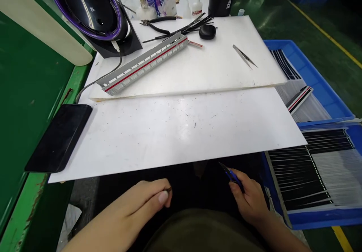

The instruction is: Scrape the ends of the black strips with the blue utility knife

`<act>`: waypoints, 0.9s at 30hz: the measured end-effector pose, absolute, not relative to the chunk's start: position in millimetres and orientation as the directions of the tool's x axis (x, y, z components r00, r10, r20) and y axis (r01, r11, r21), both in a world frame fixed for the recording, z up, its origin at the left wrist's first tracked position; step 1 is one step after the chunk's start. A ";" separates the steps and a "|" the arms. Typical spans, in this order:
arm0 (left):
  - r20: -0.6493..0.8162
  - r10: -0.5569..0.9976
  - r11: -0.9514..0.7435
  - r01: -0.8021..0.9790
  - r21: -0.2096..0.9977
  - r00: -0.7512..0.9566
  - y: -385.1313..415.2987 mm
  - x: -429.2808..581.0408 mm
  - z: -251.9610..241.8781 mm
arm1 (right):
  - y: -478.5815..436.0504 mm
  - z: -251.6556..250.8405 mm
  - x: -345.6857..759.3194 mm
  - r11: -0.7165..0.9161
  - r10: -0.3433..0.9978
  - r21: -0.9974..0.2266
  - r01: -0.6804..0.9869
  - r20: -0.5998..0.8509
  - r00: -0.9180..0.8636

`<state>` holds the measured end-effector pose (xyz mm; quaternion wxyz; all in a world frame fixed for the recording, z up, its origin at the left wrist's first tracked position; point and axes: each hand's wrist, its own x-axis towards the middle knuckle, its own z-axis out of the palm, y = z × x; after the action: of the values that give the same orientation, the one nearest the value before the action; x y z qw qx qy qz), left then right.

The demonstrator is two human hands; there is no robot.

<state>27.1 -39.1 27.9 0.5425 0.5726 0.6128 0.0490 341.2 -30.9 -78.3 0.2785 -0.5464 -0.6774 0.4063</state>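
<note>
My left hand is below the front edge of the white board, over my lap, with thumb and fingers pinched on a tiny dark piece I can barely make out. My right hand is closed around a small blue-handled cutter whose dark tip points up and left. Both hands are apart from the board. On the raised upper board lies a long grey model train shell with a red stripe.
Tweezers, a black oval case, pliers, black strips, glue bottles and a black cup sit at the back. A black phone lies left. A purple-rimmed lamp stands far left. Blue trays with black strips are right.
</note>
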 end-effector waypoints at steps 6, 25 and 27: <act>-0.684 0.651 0.485 0.514 0.708 0.328 -34.7 40.2 11.3 | -25.1 -56.2 340.2 0.031 0.893 -0.844 0.536 -0.218 -0.394; -0.637 0.634 0.534 0.347 0.771 0.440 -39.5 25.3 13.1 | -16.3 12.8 334.4 -0.320 0.821 -0.705 0.633 -0.540 -0.186; -0.638 0.634 0.554 0.320 0.769 0.437 -38.8 25.0 13.3 | -15.8 16.7 332.5 -0.330 0.816 -0.718 0.612 -0.543 -0.198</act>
<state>25.0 -38.8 13.3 0.7122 0.4595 0.5192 0.1101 332.5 -15.8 16.7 0.0974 -0.6258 -0.5705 0.5228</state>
